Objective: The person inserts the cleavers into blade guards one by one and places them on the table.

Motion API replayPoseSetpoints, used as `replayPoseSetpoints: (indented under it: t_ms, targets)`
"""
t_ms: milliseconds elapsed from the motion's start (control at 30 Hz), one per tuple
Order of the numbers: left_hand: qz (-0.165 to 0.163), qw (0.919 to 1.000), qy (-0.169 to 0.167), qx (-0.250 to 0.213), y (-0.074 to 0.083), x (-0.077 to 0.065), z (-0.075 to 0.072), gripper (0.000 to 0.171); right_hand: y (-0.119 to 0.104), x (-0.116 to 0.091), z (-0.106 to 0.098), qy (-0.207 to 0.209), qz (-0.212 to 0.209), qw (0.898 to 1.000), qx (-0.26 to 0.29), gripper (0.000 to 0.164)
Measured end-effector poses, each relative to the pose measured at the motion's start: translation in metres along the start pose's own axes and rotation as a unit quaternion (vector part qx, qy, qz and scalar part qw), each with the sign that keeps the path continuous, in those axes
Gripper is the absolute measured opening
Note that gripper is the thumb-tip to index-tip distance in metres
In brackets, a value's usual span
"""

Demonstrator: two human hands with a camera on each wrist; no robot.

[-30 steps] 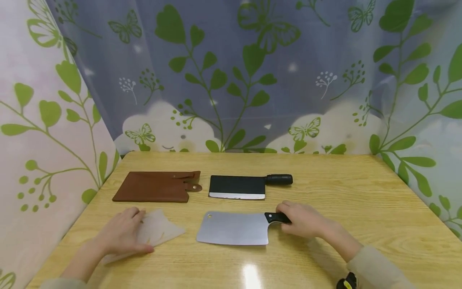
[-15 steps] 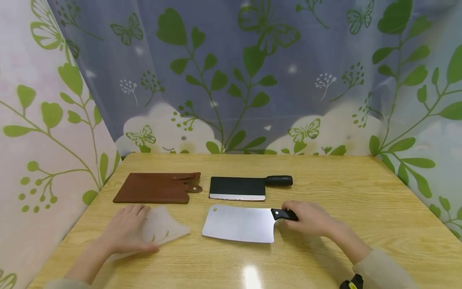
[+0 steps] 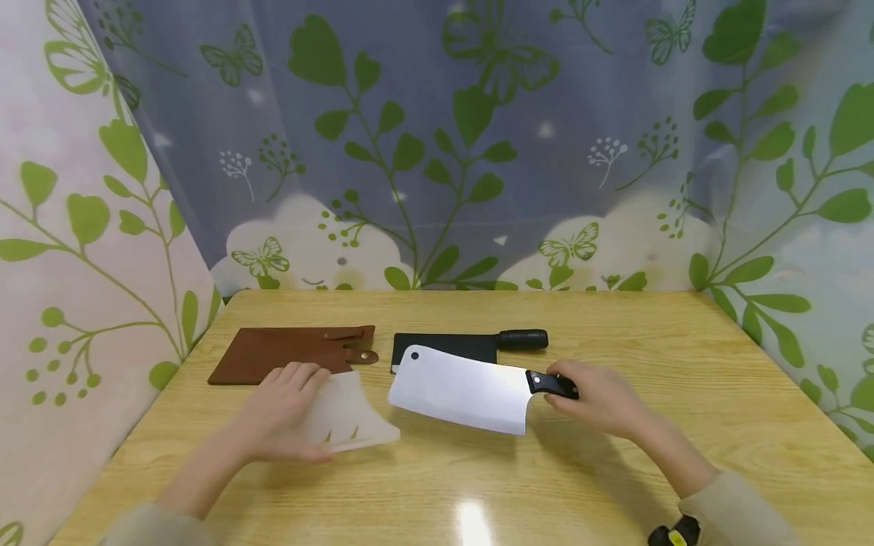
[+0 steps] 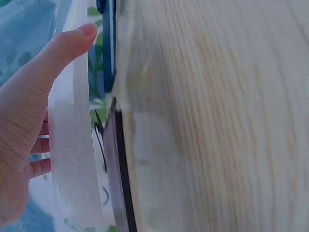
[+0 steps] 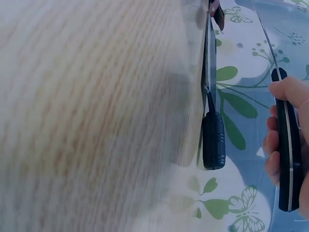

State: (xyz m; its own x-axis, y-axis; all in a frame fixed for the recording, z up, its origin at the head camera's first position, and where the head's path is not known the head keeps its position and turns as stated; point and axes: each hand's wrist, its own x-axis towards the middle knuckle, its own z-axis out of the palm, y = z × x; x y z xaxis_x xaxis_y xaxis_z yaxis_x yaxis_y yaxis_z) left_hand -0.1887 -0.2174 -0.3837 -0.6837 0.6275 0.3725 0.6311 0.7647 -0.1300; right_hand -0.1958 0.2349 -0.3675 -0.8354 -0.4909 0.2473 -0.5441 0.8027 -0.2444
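Observation:
My right hand (image 3: 601,394) grips the black riveted handle (image 3: 554,384) of a silver meat cleaver (image 3: 464,390). The cleaver is raised off the table, its blade flat towards me and the holed end pointing left. In the right wrist view, fingers and thumb wrap the handle (image 5: 288,150). My left hand (image 3: 283,413) holds a translucent white blade sheath (image 3: 348,413), thumb along the near edge and fingers over the far one. The left wrist view shows the sheath (image 4: 75,125) edge-on between thumb and fingers. Its pointed, slotted end faces the cleaver's tip, a small gap apart.
Behind the sheath lies a brown leather sheath (image 3: 287,353) with a snap strap. A second cleaver (image 3: 444,343), black-bladed with a black round handle (image 3: 523,339), lies at the back middle, partly covered by the raised blade. A patterned curtain (image 3: 437,152) hangs behind the wooden table (image 3: 649,334).
The right hand has lifted the cleaver up and slightly right, its left end tilting upward. The left hand has raised the white sheath and carried it right, closer to the blade.

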Motion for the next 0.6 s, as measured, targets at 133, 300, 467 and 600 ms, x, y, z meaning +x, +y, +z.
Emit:
replayPoseSetpoints:
  t_ms: [133, 300, 467, 600]
  targets:
    - [0.012, 0.9999, 0.009, -0.002, 0.006, 0.007, -0.001, 0.105, 0.000, -0.001, 0.000, 0.018, 0.013, 1.000, 0.006, 0.024]
    - [0.021, 0.9996, 0.018, -0.003, 0.011, 0.013, -0.001, 0.106, -0.002, 0.001, 0.001, 0.029, 0.020, 0.999, 0.006, 0.025]
    - [0.028, 0.9992, 0.027, 0.004, 0.013, 0.016, -0.001, 0.107, -0.005, 0.003, 0.003, 0.041, 0.020, 0.999, 0.015, 0.023]
    - [0.035, 0.9987, 0.035, 0.009, 0.014, 0.018, -0.001, 0.107, -0.008, 0.004, 0.003, 0.042, 0.021, 0.999, 0.022, 0.023]
